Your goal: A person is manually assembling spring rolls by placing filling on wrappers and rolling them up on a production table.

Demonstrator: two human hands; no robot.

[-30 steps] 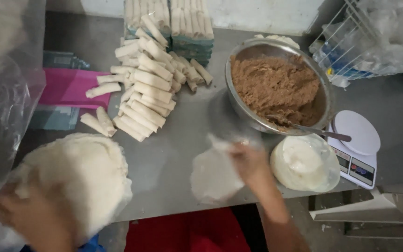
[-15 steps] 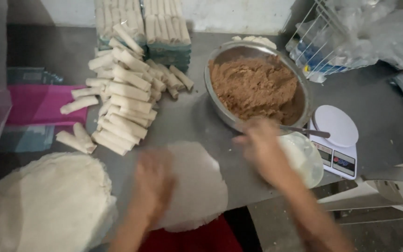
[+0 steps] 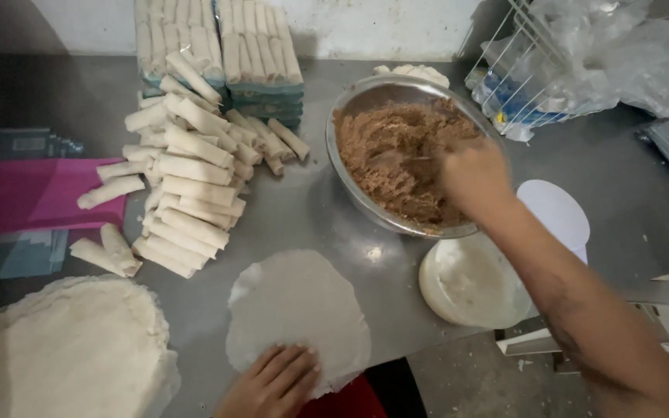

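Note:
A thin round white wrapper (image 3: 296, 310) lies flat on the grey metal table (image 3: 303, 209) near its front edge. My left hand (image 3: 272, 383) rests on the wrapper's near edge, fingers spread, holding nothing. My right hand (image 3: 474, 176) is over the right side of a steel bowl (image 3: 348, 186) of brown minced filling (image 3: 389, 155). Its fingers are closed around the handle of a spoon (image 3: 416, 159) whose tip sits in the filling; the hand is blurred.
A tall stack of wrappers (image 3: 63, 348) sits front left. Several rolled white rolls (image 3: 187, 178) are piled mid-left, with neat stacked rows (image 3: 218, 46) behind them. A small white bowl of paste (image 3: 470, 282), a white scale (image 3: 559, 213), pink paper (image 3: 32, 193) and a wire rack with plastic bags (image 3: 551, 70) surround them.
One wrapper was laid flat in front of me. My left hand drew back to its near edge, and my right hand moved up from the wrapper into the filling bowl.

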